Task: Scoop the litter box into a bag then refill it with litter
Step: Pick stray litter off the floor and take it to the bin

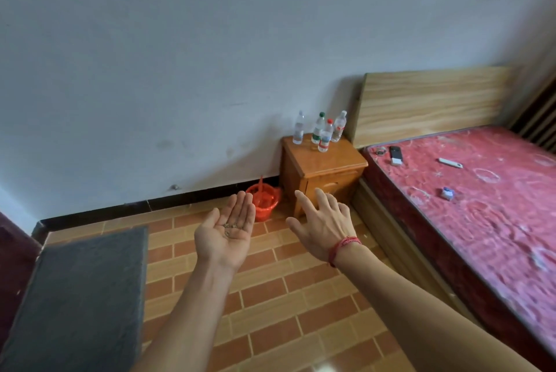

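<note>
Nearest the camera are the two forearms reaching out over the brick-patterned floor point(270, 296), with a dark grey mat point(81, 296) at near left. The left hand point(225, 228) is palm up, fingers together and slightly cupped, with a few small dark bits point(231, 228), perhaps litter grains, lying loose on the palm; the right hand point(323, 221) is palm down, fingers spread, holding nothing. No litter box, scoop or litter bag is in view; the only likely receptacle is the red bin point(262, 201), lined with red plastic, on the far floor between the wall and the wooden nightstand point(319, 173). The bits could slide off if the palm tips or the fingers part on the way there. Open floor lies ahead, but it narrows toward the bin: the nightstand corner and bed frame point(400, 239) crowd the right side, and bottles point(320, 130) stand on the nightstand.
</note>
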The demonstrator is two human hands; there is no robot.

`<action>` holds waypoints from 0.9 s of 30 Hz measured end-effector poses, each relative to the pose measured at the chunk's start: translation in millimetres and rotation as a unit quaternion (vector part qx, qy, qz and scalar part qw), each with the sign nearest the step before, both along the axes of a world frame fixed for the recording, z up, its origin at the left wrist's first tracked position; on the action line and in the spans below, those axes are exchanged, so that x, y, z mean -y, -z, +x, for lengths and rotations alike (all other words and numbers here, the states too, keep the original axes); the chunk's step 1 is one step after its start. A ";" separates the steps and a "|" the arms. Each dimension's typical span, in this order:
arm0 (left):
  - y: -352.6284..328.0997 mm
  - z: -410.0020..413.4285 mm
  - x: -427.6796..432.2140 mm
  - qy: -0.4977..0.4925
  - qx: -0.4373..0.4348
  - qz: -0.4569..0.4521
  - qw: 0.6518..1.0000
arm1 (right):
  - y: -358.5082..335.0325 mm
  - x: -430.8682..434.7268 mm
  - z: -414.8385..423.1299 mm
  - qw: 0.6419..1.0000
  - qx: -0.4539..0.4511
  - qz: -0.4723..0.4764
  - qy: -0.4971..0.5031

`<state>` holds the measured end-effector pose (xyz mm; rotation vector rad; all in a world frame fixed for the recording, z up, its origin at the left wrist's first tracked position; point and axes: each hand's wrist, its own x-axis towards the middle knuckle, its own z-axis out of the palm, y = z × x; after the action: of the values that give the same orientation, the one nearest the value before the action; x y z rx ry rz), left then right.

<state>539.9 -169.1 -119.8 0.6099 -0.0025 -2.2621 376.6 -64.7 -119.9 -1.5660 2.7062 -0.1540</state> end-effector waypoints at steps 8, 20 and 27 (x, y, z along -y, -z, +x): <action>1.0 -49.2 -9.2 -0.001 0.015 -0.003 1.000 | 4.3 -12.9 -54.2 1.000 0.009 -0.001 0.002; 14.0 -96.9 13.3 -0.016 0.038 0.003 0.999 | 19.1 16.4 -106.0 0.999 0.028 0.015 -0.013; 31.9 -127.2 80.2 -0.021 0.047 0.011 0.999 | 32.7 84.8 -138.0 0.999 0.031 0.030 -0.017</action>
<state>412.7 -249.4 -151.7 0.7214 -0.0115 -2.1944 238.7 -149.6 -152.5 -1.5636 2.6106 -0.1160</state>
